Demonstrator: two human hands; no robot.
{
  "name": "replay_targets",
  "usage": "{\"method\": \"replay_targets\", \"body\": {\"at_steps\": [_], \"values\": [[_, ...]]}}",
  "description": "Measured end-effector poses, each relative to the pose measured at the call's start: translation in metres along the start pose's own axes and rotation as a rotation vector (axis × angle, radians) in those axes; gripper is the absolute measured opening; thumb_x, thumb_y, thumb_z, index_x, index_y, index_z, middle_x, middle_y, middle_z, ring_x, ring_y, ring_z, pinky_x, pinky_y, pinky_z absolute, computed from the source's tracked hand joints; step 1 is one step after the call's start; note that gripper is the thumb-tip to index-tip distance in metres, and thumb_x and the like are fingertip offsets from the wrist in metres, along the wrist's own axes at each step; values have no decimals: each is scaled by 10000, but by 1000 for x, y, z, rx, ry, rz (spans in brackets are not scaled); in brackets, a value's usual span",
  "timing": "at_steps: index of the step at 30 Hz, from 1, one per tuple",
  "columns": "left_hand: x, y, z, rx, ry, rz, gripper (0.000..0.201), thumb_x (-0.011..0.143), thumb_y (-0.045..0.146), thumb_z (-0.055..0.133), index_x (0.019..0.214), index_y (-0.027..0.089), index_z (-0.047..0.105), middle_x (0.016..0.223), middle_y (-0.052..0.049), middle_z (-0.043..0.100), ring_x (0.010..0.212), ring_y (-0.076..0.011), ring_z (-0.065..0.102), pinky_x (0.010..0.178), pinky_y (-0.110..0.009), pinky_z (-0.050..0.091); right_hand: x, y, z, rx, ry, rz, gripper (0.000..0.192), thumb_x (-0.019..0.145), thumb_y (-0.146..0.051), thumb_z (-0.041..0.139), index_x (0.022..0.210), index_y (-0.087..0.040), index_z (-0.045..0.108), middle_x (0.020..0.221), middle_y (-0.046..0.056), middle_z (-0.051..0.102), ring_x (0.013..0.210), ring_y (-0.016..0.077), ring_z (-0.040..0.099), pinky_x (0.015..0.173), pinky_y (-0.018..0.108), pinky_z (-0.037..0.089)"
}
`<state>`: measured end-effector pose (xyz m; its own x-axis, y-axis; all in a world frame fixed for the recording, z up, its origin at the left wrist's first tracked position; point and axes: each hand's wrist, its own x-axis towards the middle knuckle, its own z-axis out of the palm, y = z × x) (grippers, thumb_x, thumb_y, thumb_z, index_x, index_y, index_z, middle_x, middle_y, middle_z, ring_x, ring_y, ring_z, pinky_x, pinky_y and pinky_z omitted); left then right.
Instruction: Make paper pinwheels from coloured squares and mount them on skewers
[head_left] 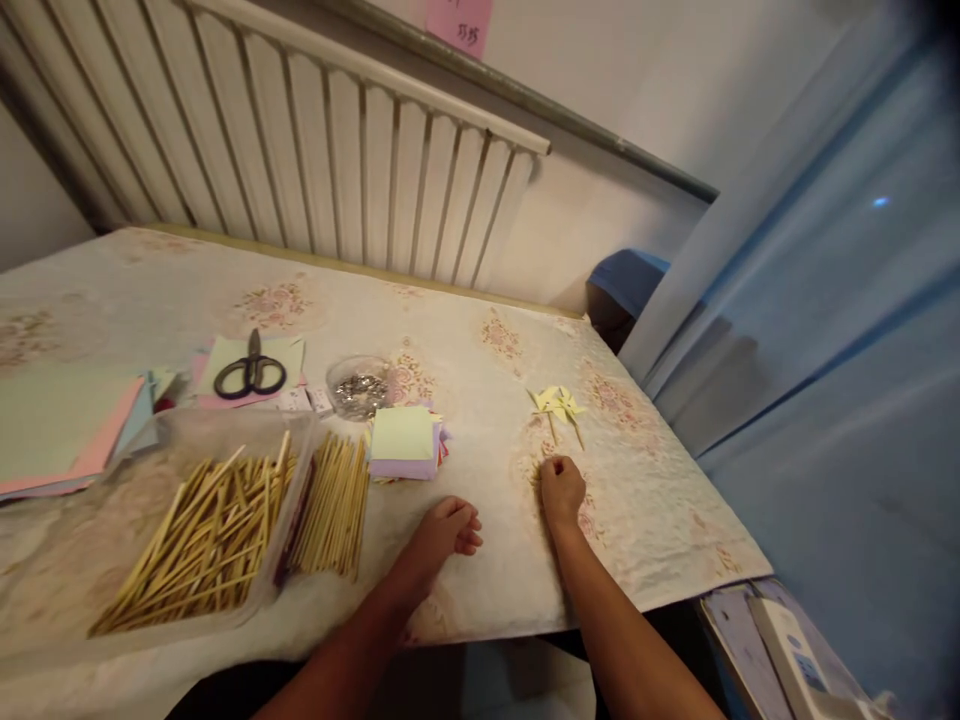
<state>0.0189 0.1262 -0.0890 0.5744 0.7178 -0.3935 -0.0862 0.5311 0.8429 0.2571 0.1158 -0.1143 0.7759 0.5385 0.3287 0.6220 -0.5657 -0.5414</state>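
Right grip [561, 490] curled shut, knuckles up, resting on the floral-patterned cream worktop [465, 330], fingertips at the near ends of two thin wooden sticks; whether pinched, cannot tell. Left grip [444, 530] loosely curled, holding nothing, flat on worktop. Just beyond right hand, small pale-yellow folded paper pinwheels [556, 402], pointed vanes spread, sticks' long axis running back toward the hand, slightly slanted.

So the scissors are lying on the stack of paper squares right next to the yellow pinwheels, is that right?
Not quite. The head view shows the scissors lying on the sheets of paper at the far left, beside the small clear dish. The yellow pinwheels lie well to the right, just beyond the right hand.
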Motion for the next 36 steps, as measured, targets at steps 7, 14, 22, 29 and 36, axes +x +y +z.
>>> {"method": "replay_targets", "body": {"at_steps": [7, 14, 22, 29, 36], "values": [[-5, 3, -1, 31, 31, 35, 176, 739, 330, 506, 668, 170, 487, 630, 4, 554, 499, -97, 514, 494, -239, 379, -37, -15, 0, 35, -102, -106, 220, 800, -303, 434, 665, -207, 580, 638, 12, 610, 603, 171, 518, 593, 257, 341], [-11, 7, -3, -1, 63, 70, 205, 756, 355, 491, 652, 180, 472, 594, 10, 538, 471, -89, 482, 477, -238, 347, -52, -45, 3, 241, -205, -113, 205, 762, -310, 453, 652, -193, 580, 614, -5, 589, 601, 156, 508, 604, 246, 377], [-8, 6, -9, -159, 169, 66, 184, 719, 343, 525, 660, 182, 458, 601, 10, 539, 480, -91, 487, 497, -242, 352, -52, -131, 1, 376, -329, -550, 189, 795, -231, 448, 753, -171, 623, 687, 4, 609, 633, 136, 536, 637, 236, 424], [-11, 11, -11, -283, 179, 38, 135, 692, 294, 535, 685, 176, 471, 584, 22, 523, 482, -91, 466, 513, -246, 329, -59, -177, 13, 120, -554, -1095, 476, 775, -225, 597, 1243, -159, 539, 1350, 136, 508, 1249, 238, 445, 1043, 390, 347], [-11, 11, -12, -334, 205, 25, 115, 694, 269, 536, 710, 167, 487, 584, 16, 524, 477, -88, 462, 505, -240, 327, -67, -189, 22, -146, -646, -1133, 399, 759, -218, 625, 1148, -156, 565, 1224, 124, 567, 1116, 232, 509, 979, 335, 369]]}}
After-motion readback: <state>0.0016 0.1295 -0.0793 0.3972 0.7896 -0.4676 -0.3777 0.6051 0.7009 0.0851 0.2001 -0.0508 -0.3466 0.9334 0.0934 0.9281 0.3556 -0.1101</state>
